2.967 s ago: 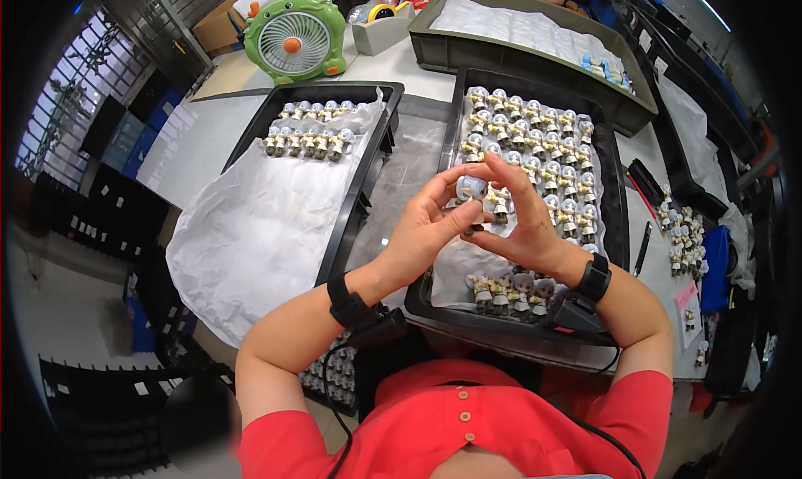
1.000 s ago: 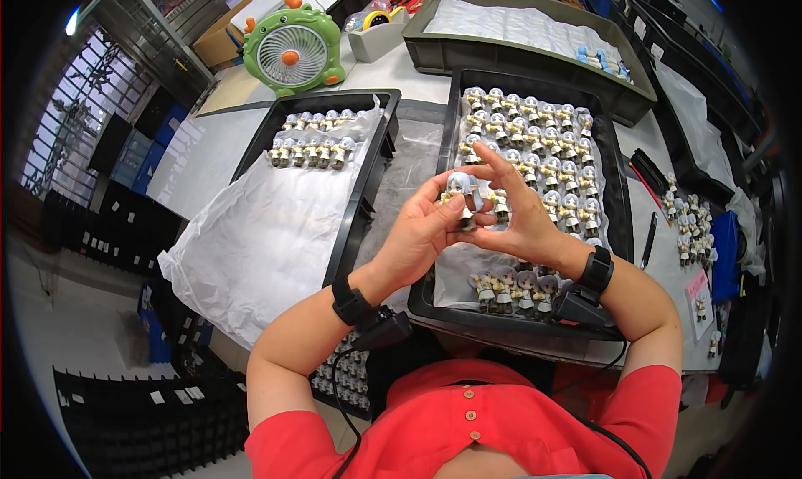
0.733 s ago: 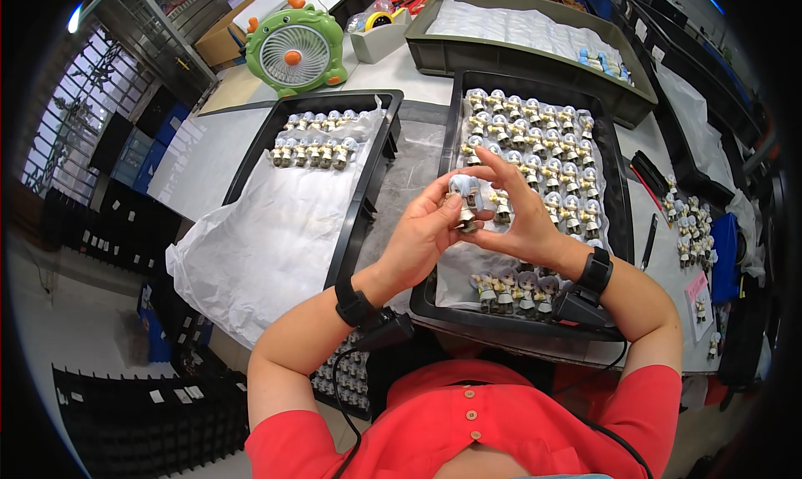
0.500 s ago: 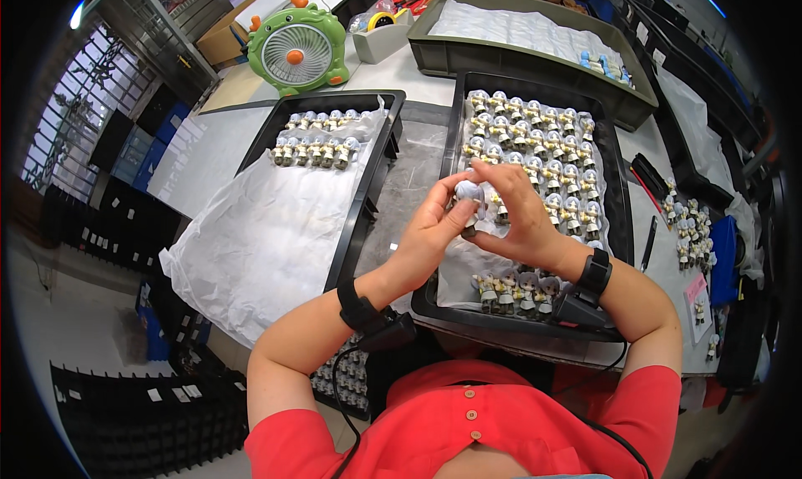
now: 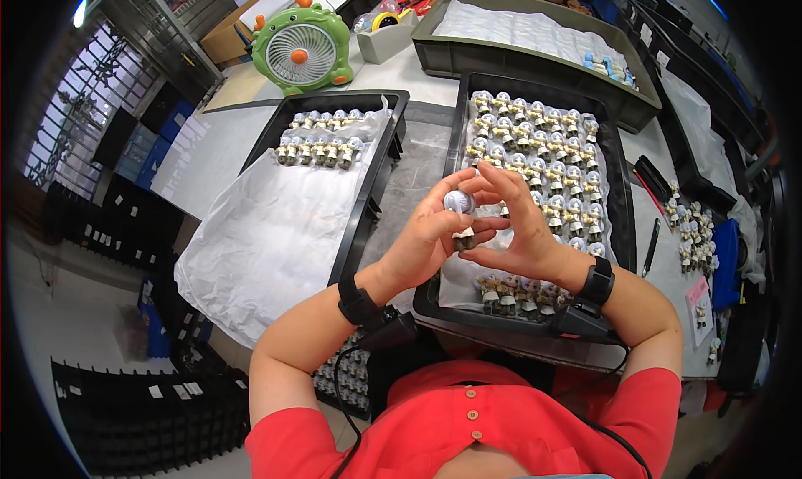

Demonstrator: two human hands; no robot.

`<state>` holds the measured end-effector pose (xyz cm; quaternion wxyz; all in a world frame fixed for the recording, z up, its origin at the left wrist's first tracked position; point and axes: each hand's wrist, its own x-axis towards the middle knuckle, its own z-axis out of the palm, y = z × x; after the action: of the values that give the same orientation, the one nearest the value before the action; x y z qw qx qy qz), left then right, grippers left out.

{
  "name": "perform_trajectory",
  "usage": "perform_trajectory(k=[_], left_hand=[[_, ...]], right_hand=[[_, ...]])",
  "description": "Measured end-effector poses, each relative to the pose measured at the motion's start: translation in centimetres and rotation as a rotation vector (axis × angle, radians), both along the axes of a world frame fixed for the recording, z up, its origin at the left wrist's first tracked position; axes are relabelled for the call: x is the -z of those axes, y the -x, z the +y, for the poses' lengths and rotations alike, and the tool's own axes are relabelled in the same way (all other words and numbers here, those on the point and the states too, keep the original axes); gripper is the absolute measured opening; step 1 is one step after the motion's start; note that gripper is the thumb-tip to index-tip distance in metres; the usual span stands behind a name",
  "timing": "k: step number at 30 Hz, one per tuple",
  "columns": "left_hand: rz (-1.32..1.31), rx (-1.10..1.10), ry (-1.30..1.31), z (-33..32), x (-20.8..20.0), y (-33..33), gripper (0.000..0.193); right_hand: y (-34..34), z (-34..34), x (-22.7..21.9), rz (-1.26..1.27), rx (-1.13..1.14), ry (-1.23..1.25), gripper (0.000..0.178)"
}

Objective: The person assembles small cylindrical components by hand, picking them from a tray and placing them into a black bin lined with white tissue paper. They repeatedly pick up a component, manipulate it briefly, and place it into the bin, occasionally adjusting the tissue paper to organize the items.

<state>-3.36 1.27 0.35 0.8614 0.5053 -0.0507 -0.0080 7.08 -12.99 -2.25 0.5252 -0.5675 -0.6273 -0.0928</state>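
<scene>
A small figurine (image 5: 458,202) with pale grey-blue hair, a white-and-yellow body and a dark base is held upright in front of me. My left hand (image 5: 418,241) grips it between thumb and fingers. Curled around its other side, my right hand (image 5: 535,241) has its fingertips and thumb at the lower body and base. Both hands are above the near-left part of a black tray (image 5: 622,220) lined with white sheet. Rows of similar figurines (image 5: 555,174) lie in that tray, and another row (image 5: 522,295) lies along its near edge, partly covered by my right wrist.
To the left, a second black tray (image 5: 368,203) holds two rows of figurines on white sheeting. Behind stand a green fan (image 5: 302,49), a tape dispenser (image 5: 388,40) and a larger olive bin (image 5: 535,70). Loose figurines (image 5: 693,237) and a black pen-like tool (image 5: 651,247) lie at the right.
The figurine has turned in my fingers and its base shows more now. My left hand has shifted slightly left and down, and my right fingers have moved lower on the figurine.
</scene>
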Motion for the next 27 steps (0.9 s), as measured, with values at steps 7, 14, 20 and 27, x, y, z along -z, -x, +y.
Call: perform_trajectory(k=[7, 14, 20, 27], left_hand=[[-0.044, 0.104, 0.089, 0.6, 0.9, -0.5, 0.073], [-0.025, 0.113, 0.049, 0.4, 0.5, -0.3, 0.069], [-0.036, 0.121, 0.074, 0.5, 0.5, -0.3, 0.065], [0.003, 0.157, 0.127, 0.5, 0.4, -0.3, 0.055]], right_hand=[[0.6, -0.6, -0.6, 0.138, 0.007, 0.094, 0.101], [0.3, -0.6, -0.5, 0.163, -0.008, 0.087, 0.099], [0.2, -0.6, -0.9, 0.055, 0.014, 0.054, 0.097], [0.3, -0.6, -0.7, 0.173, 0.001, 0.08, 0.096]])
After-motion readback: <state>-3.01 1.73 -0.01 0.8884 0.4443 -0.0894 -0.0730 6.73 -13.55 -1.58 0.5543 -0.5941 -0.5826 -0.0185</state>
